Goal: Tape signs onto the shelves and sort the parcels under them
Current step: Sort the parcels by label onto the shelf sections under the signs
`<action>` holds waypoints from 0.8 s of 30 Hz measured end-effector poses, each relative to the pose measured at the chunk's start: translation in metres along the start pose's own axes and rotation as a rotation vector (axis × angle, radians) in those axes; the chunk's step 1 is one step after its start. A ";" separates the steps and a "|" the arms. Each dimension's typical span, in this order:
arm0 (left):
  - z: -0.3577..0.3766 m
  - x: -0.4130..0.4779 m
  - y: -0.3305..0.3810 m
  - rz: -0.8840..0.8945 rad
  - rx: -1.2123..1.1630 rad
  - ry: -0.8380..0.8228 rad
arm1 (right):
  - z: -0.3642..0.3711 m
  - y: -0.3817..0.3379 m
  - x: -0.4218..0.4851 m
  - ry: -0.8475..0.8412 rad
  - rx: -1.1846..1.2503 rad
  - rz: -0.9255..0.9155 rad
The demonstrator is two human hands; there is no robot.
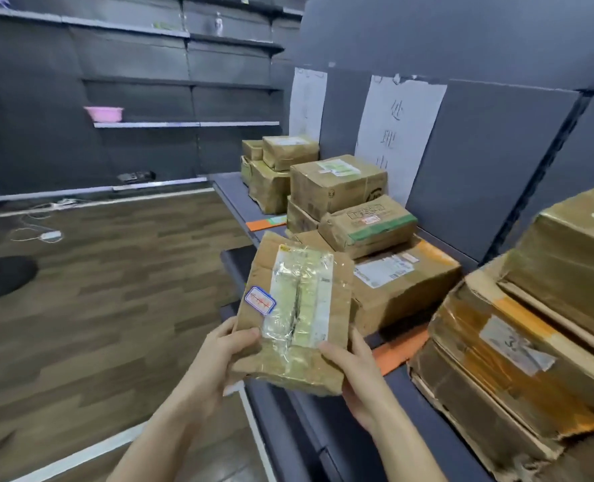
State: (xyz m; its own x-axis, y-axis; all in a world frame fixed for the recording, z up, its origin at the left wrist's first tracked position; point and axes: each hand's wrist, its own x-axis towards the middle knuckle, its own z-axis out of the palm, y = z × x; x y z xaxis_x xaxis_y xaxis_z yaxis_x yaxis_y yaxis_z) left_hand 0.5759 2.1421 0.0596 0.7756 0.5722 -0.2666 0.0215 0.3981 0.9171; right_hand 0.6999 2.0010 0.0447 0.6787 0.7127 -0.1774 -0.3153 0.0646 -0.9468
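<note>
Head view, the only feed I have.

Progress: two paper signs are up on the back panel of the shelf (pixel 231 191). They are the far sign (pixel 307 99) and the near sign (pixel 400 133). The near one has handwritten characters; the far one is too washed out to read. Small cartons (pixel 276 168) are stacked under the far sign. A pile sits under the near sign: top carton (pixel 337 182), green-taped parcel (pixel 368 226) and wide carton (pixel 401 283) at the base. My read is that signage is done for these two bays and sorting is well underway.

Big battered cartons (pixel 514 363) sit further right on the same shelf. No sign shows behind them, and I can't tell if one is missing or just out of frame.

Left to do: the flat brown parcel (pixel 295 307) is not placed. It's up in the air in front of the shelf edge, just left of the wide carton, with nothing under it. The shipping label (pixel 302 293) and blue-bordered sticker (pixel 260 300) face me, so this looks like a label check before picking a bay. I can't tell how many parcels wait off-frame.

Fingers: both hands are grasping the parcel at its lower corners.
- Left hand (pixel 219 356): thumb flat on the front face, fingers (pixel 231 389) curled round behind, one tip showing under the bottom edge.
- Right hand (pixel 358 373): thumb on the front near the label's lower end, the rest wrapped round the right edge and back.

Neither hand touches the shelf or any other carton.
</note>
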 end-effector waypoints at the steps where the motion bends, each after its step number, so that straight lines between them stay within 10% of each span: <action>1: -0.012 0.018 0.013 0.002 0.020 -0.018 | 0.013 -0.003 0.016 0.022 0.023 -0.011; 15: 0.007 0.169 0.089 0.403 0.332 -0.391 | 0.024 -0.080 0.119 0.539 0.231 -0.193; 24: 0.060 0.252 0.102 0.787 0.873 -0.353 | -0.034 -0.116 0.174 0.719 0.248 -0.247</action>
State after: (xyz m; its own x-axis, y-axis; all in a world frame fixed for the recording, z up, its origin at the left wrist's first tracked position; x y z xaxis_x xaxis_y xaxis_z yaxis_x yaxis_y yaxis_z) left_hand 0.8119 2.2837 0.1034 0.8931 0.1603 0.4203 -0.2199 -0.6596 0.7187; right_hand 0.8768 2.0939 0.1142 0.9829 0.0380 -0.1804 -0.1813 0.3757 -0.9088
